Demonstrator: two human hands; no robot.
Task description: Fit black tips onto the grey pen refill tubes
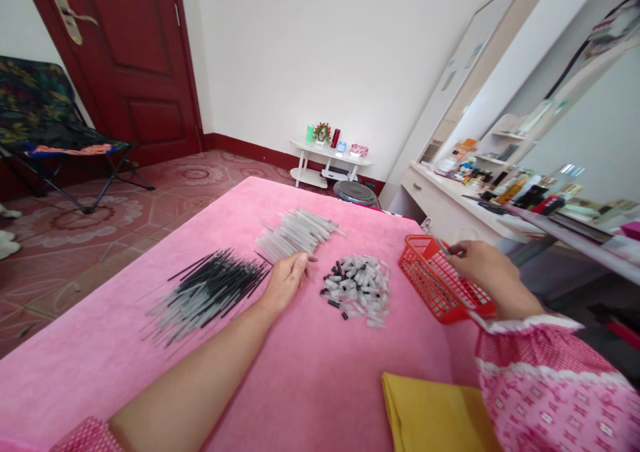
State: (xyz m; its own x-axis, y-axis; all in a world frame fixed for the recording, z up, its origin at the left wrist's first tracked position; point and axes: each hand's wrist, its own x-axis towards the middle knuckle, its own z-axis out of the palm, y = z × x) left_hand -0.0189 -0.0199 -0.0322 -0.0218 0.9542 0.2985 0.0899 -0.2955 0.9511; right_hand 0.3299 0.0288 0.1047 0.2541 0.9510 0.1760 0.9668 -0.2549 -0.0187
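My right hand (483, 263) is above the red plastic basket (435, 285), its fingers pinched on a thin grey, pen-like stick (442, 246) that shows only in part. My left hand (289, 280) lies closed on the pink cloth, between the piles. Whatever it may hold is hidden by the fingers. To its left spreads a pile of thin black and clear sticks (215, 292), like pen refills. Just beyond it lie translucent whitish tubes (297, 231). At its right is a heap of small clear and black cap-like pieces (357, 285).
A pink cloth (320, 385) covers the table. Folded yellow fabric (435, 412) lies at the near right edge. A cluttered dresser (450, 189) stands beyond the basket. Further off are a low white shelf (307, 147), a round stool (356, 192) and a folding chair (75, 142).
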